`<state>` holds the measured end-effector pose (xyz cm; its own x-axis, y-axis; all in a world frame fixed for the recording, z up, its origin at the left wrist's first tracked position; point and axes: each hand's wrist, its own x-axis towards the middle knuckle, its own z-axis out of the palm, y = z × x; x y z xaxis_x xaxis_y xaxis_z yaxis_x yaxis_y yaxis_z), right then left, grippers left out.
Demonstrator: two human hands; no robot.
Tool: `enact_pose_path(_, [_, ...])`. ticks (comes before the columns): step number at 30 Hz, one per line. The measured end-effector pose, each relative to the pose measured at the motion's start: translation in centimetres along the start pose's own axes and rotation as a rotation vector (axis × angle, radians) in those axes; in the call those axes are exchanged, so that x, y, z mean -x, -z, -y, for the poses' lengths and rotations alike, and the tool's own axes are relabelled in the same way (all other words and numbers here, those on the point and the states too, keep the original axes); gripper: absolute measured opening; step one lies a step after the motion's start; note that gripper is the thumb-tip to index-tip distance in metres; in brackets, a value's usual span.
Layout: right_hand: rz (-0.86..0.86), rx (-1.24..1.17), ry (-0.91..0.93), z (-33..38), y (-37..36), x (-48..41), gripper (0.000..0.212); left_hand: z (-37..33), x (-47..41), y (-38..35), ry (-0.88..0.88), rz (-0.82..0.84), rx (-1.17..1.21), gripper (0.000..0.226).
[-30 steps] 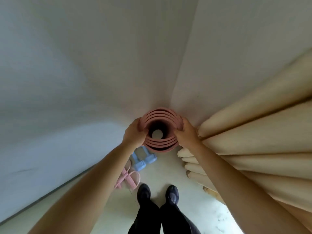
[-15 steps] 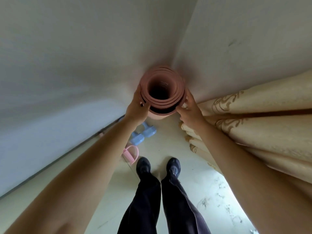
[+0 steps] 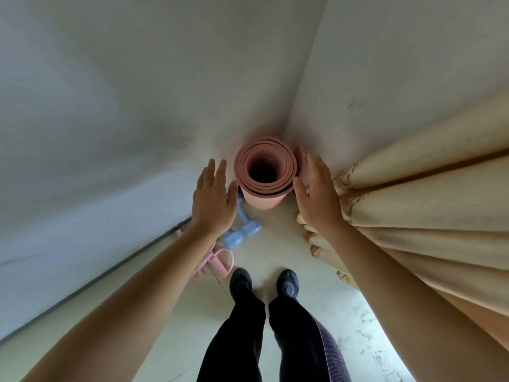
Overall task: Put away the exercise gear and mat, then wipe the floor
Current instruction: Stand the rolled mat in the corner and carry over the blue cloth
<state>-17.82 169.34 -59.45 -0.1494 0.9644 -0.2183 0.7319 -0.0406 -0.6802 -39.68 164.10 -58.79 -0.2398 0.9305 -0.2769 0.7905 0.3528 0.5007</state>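
Observation:
A rolled pink exercise mat (image 3: pixel 263 198) stands upright on its end in the corner where two white walls meet. I look down into its hollow core. My left hand (image 3: pixel 213 201) hovers just left of the roll, fingers spread, holding nothing. My right hand (image 3: pixel 316 198) is flat and open at the roll's right side, thumb touching or nearly touching its rim. Two light blue dumbbells (image 3: pixel 242 230) lie on the floor below my left hand. A pink pull-rope exerciser (image 3: pixel 217 260) lies beside them, partly hidden by my left forearm.
Cream curtains (image 3: pixel 413 210) with a gold pattern hang in folds along the right, close to the mat. White walls (image 3: pixel 137 92) close the corner. My feet in black shoes (image 3: pixel 264 282) stand on pale floor tiles (image 3: pixel 275 252) just behind the gear.
Both hands gripped the top of the roll earlier; now they have let go and opened beside it. The mat stands by itself in the corner.

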Motion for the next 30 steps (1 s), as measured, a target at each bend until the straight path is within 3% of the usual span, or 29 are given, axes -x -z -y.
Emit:
enact_pose_path(3, [-0.066, 0.087, 0.079, 4.6, 3.1, 2.0, 0.062, -1.4, 2.8, 4.8, -0.113, -0.098, -0.125, 0.058])
enact_pose_path(8, [-0.244, 0.165, 0.406, 15.7, 10.4, 3.9, 0.066, -5.5, 7.6, 17.2, -0.319, -0.43, -0.256, 0.055])
enact_pose_path(13, [-0.399, 0.17, 0.748, 26.9, 17.3, 6.3, 0.069, -8.4, 15.6, 29.6, -0.36, -0.756, -0.403, 0.056])
enact_pose_path(19, [-0.4, 0.133, 1.104, 34.5, 19.2, 11.6, 0.07, -7.8, 30.2, 36.1, 0.005, -1.052, -0.568, 0.061])
enact_pose_path(24, [-0.276, 0.044, 1.377, 36.5, 15.3, 18.1, 0.07, -5.2, 43.2, 31.9, 0.39, -1.084, -0.542, 0.066])
enact_pose_path(30, [-0.074, -0.086, 1.567, 40.6, 9.7, 31.6, 0.071, -3.5, 59.4, 30.2, 0.657, -1.167, -0.692, 0.066])
